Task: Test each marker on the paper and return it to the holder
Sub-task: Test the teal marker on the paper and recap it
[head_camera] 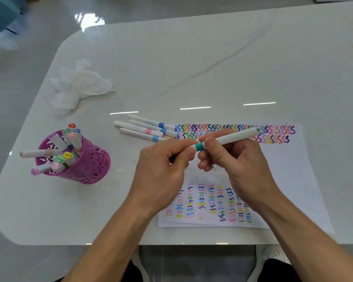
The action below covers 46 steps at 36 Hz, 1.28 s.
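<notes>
**Currently: both hands on one marker, above the paper**

White marker with a teal-green band (pixel 222 140) sits off the table, over the white paper sheet covered in coloured squiggles (pixel 293 180), right end tilted up. Left hand (pixel 163 169) pinches the end left of the band, fingers curled. Right hand (pixel 238 161) grips the barrel just right of the band. Four white markers with blue and pink bands (pixel 147 129) lie side by side at the paper's far-left corner. Perforated purple holder (pixel 90 163), well left on the glossy white table (pixel 192 68), holds more markers. Crumpled white tissue (pixel 77 86) lies beyond it.
</notes>
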Available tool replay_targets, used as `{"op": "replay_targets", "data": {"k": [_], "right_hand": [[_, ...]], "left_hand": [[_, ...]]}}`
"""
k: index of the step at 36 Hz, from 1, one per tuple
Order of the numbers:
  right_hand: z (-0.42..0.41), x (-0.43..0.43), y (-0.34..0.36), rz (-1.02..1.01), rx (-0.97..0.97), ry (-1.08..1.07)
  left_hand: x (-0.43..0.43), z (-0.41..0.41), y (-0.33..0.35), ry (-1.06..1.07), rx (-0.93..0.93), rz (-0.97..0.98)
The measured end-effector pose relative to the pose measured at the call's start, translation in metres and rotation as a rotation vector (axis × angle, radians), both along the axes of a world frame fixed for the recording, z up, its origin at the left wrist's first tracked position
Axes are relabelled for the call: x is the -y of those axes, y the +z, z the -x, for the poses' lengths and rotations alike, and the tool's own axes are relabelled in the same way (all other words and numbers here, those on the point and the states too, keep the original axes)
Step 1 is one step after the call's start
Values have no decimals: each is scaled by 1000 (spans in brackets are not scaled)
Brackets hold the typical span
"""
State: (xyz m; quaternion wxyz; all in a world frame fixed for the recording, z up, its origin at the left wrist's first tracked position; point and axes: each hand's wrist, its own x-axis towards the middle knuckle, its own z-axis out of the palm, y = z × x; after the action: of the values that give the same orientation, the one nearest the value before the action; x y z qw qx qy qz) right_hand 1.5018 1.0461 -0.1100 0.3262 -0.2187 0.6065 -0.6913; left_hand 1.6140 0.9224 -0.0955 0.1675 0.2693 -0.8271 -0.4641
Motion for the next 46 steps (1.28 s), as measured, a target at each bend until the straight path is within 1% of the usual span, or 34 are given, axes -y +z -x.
{"op": "replay_targets", "data": {"k": [2,4,9,11,14,19,22,26,29,34,38,41,46], "right_hand": [[-2,1,0,-13,12,13],[-3,3,-1,-28,12,9],[-7,9,-6,-114,-57,-1],[-6,10,-8,-131,-82,-11],[-1,8,-10,-184,-171,-28],[6,5,-12,-211,-222,-104],[9,5,-13,-214,-227,-139],[13,4,-17,-224,-231,-176],[14,4,-18,-229,-237,-186],[13,4,-19,-233,-261,-181],[13,5,-20,-237,-274,-173],[13,6,-21,-237,-282,-174],[15,9,-21,-242,-284,-178]], "left_hand": [[1,-1,2,4,19,56],[3,-1,6,23,-18,72],[17,-4,14,86,-153,-79],[22,-6,18,129,-217,-121],[28,-11,24,195,-316,-145],[39,-21,35,292,-447,-7],[43,-29,42,358,-496,167],[50,-44,46,422,-475,500],[55,-54,47,459,-458,644],[61,-64,44,487,-414,679],[65,-70,39,500,-355,626],[68,-73,37,493,-282,607],[73,-79,33,518,-121,690]]}}
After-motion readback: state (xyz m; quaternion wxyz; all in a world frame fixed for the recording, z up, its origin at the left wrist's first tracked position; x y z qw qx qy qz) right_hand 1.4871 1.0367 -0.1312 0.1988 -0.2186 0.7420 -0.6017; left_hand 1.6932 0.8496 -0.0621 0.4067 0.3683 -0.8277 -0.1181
